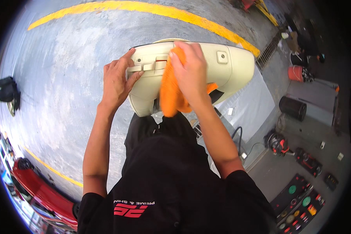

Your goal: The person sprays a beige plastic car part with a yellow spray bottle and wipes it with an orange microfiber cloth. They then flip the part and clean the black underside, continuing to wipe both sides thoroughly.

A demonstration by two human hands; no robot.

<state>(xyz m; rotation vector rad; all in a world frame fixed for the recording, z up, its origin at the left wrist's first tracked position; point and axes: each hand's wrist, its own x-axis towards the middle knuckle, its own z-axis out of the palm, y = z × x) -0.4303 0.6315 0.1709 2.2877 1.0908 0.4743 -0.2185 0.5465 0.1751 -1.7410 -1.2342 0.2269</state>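
1. In the head view, a cream piece [240,68] lies across in front of the person's dark trousers [142,128], above the grey floor [70,58].
2. The left hand [115,84] is spread at its left end, thumb and forefinger apart around a pale fitting [148,67]; how firmly it grips, one cannot tell.
3. The right hand [192,72] is closed on an orange cloth [169,87], pressed at the middle of the piece.
4. To the right are a reddish bucket [295,73], a dark cylinder [292,108], a red-and-black machine [276,142] and, lower, many small tools [292,195]. A black hose [239,134] bends near the right forearm.
5. At lower left stands a red car [41,191], cut by the dark rim.
6. The cloth is blurred and, with the right hand, covers the piece's middle. What supports the piece is hidden. The dark object [7,89] at far left is hard to recognise.
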